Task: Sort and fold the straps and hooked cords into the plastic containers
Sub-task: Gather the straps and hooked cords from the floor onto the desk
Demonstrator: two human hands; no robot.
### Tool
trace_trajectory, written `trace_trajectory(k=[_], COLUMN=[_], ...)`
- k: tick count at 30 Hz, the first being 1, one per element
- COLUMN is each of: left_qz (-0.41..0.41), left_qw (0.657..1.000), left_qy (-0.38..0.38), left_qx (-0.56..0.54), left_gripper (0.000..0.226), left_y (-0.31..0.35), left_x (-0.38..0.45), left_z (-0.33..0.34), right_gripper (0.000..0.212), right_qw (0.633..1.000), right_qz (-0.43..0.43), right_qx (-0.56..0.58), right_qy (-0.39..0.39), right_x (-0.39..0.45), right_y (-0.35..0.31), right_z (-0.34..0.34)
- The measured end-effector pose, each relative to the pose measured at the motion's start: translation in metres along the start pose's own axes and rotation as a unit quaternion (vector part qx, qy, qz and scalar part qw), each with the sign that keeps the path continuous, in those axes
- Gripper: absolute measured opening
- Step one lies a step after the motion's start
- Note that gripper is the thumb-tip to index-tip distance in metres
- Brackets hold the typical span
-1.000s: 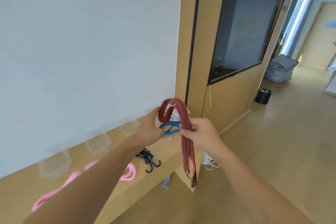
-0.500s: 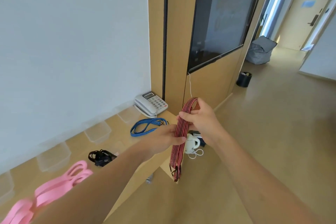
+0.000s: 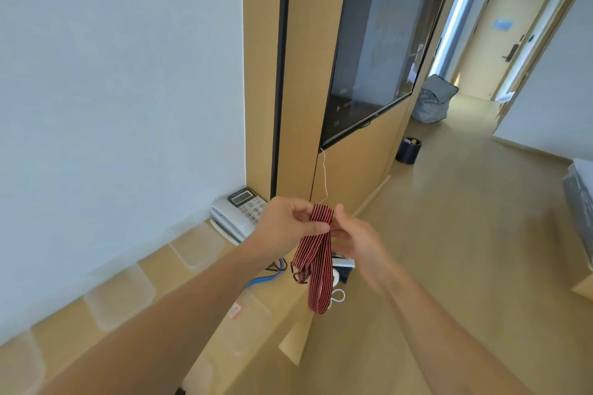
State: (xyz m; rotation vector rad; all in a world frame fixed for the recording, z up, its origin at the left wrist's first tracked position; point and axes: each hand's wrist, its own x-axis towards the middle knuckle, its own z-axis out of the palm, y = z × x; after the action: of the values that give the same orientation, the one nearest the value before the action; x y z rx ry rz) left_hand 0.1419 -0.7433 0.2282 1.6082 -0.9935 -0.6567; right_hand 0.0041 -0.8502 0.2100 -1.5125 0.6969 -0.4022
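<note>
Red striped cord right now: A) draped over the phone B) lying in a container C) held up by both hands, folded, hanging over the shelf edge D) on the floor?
C: the left hand and right hand both pinch the top of the folded red striped cord, whose loops hang free below.

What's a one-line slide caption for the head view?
Both hands, left hand and right hand, pinch a folded red-and-black striped cord above the wooden shelf.

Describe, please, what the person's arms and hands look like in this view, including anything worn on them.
Both forearms are bare right up to the bottom edge of the picture, with no sleeve visible. The left hand and the right hand wear no gloves, and no watch, bracelet or ring shows on either. The right hand is slightly blurred, so fine detail there cannot be told.
</note>
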Motion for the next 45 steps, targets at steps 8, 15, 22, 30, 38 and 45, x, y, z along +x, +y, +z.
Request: trace_trajectory(k=[8,15,22,30,38,45], left_qz=[-0.071,-0.187,-0.414,-0.527,-0.527,-0.448], left_qw=[0.984,0.956,0.851,0.756,0.744,0.775], left_qy=[0.115,0.199,0.300,0.373,0.401,0.436], left_qx=[-0.113,-0.107,-0.121,-0.109,0.091,0.096], left_gripper=[0.015,0.013,0.027,0.022,0.042,0.046], left_y=[-0.030,-0.093,-0.187,-0.226,-0.224,-0.199], left_x=[0.051,0.060,0.012,-0.017,-0.038,-0.079], left_z=[-0.041,-0.084,-0.086,-0.058,-0.028,-0.023], right_gripper=[0.050,0.017,0.021,0.021,0.069,0.076], right_qw=[0.993,0.981,0.886,0.720,0.690,0.701], right_qz=[0.003,0.063,-0.009,-0.250,-0.300,-0.347], right_qx=[0.012,-0.098,-0.358,-0.571,-0.591,-0.572], right_qy=[-0.113,-0.158,-0.295,-0.306,-0.290,-0.248], right_x=[0.063,0.109,0.159,0.197,0.187,0.141], right_y=[0.040,0.068,0.110,0.141,0.188,0.170], right_z=[0.045,0.066,0.082,0.114,0.109,0.114])
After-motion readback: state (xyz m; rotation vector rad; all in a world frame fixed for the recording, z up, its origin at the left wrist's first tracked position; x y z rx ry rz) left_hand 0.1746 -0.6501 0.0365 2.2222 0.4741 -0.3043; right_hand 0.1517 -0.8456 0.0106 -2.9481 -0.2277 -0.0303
